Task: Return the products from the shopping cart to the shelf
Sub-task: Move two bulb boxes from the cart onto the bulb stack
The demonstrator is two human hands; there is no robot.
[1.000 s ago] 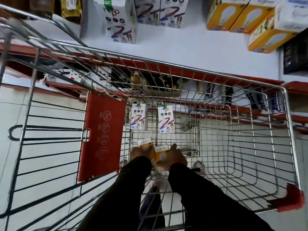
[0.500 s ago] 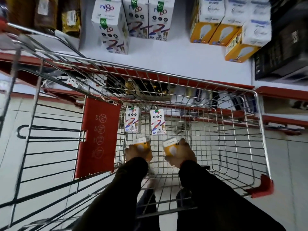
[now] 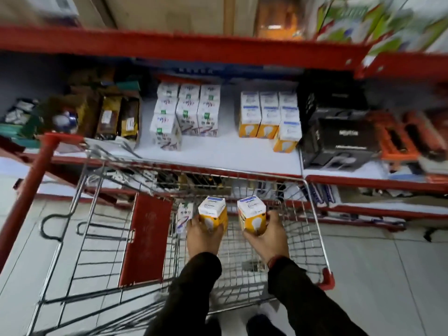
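My left hand grips a yellow-and-white bulb box, held upright above the wire shopping cart. My right hand grips a second bulb box beside it, a little to the right. A white box with coloured swirls stands in the cart just left of my left hand. On the white shelf behind the cart stand rows of matching bulb boxes and white swirl boxes.
The cart's red child-seat flap and red handle are on the left. Black boxes and orange packs fill the shelf's right side, brown packets its left. A red upper shelf edge overhangs. Tiled floor surrounds the cart.
Both hands have lifted the two bulb boxes up out of the cart's bottom. My view has tilted up, showing more of the shelf.
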